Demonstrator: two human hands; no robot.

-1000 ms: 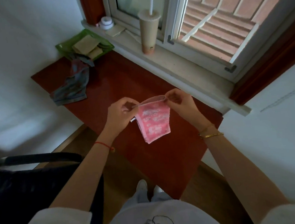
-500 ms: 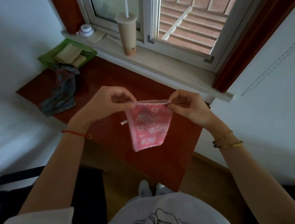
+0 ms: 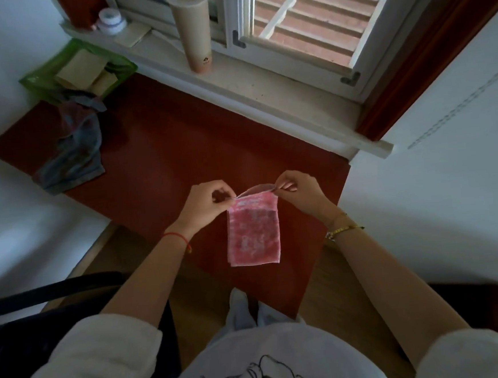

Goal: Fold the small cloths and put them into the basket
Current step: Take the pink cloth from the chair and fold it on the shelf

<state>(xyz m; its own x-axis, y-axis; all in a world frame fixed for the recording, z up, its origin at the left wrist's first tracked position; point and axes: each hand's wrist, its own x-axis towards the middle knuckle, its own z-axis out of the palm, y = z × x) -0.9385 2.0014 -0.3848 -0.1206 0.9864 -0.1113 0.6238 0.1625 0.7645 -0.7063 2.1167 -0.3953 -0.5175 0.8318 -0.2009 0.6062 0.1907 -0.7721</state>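
pink cloth hanging folded, green basket far-left

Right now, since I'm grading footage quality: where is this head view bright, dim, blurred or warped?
Head view: daylight through the window brightens the sill; the red table and pink cloth sit dimmer; the green basket looks soft; wide-angle distortion bends the window frame; the left sleeve looks blurred.

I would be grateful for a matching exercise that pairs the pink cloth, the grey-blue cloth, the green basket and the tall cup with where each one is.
Things:
1. pink cloth
2. grey-blue cloth
3. green basket
4. tall cup

Places:
A. standing on the windowsill
B. at the far left corner of the table
C. hanging, pinched at its top corners by the left hand and right hand
D. crumpled on the table

Pairs: 1-C, 2-D, 3-B, 4-A
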